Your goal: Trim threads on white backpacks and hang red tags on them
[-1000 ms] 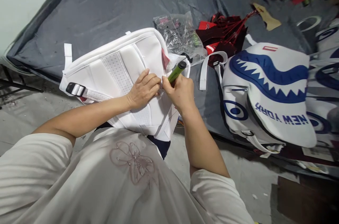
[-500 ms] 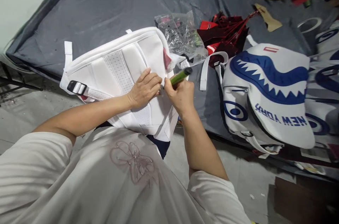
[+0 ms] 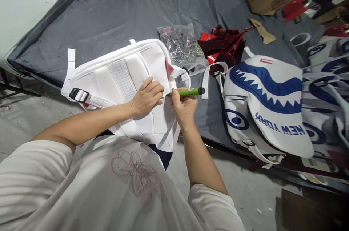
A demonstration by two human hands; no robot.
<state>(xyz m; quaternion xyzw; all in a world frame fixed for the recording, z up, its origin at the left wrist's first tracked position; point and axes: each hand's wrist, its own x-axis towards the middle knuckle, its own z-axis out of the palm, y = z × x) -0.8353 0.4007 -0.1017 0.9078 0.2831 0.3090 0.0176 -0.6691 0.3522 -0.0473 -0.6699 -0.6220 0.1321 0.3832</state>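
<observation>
The left hand (image 3: 145,97) lies flat on the white bag (image 3: 122,78), fingers holding nothing. The right hand (image 3: 185,106) fingers wrap the green pen (image 3: 188,92), tip pointing at 9 o'clock, touching the bag. No pen marks show yet.

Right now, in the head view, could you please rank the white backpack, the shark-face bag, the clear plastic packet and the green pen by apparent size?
1-2. white backpack and shark-face bag: alike, unranked
3. clear plastic packet
4. green pen

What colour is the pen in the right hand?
Green barrel, black cap; the pen shows best in the head view.
</observation>
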